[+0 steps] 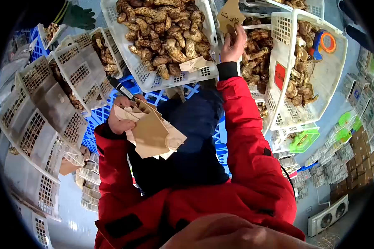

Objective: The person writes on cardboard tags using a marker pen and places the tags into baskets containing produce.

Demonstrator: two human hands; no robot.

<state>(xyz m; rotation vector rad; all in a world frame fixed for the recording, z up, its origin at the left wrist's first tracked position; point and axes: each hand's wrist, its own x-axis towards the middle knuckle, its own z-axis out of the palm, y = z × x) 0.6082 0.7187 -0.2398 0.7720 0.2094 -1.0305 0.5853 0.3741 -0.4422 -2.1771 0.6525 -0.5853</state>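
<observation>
My left hand (121, 120) is closed round a loose stack of cardboard pieces (150, 132), and a black marker pen (123, 89) sticks up from the same grip. Ahead on the right, my right hand (233, 46) pinches a cardboard tag (230, 17) with dark handwriting, above a crate of brown mushrooms (257, 52). Between the hands and further forward stands a white plastic crate (154, 86) heaped with mushrooms (164, 35). Another written tag (195, 64) lies at that crate's near right corner, on the mushrooms.
A tall white basket (330, 74) with mushrooms and a tape roll in a blue dispenser (322, 43) stands at right. White baskets (77, 74) crowd the left, beside blue plastic pallets (96, 124). Another person's dark-gloved hand (80, 17) shows at upper left.
</observation>
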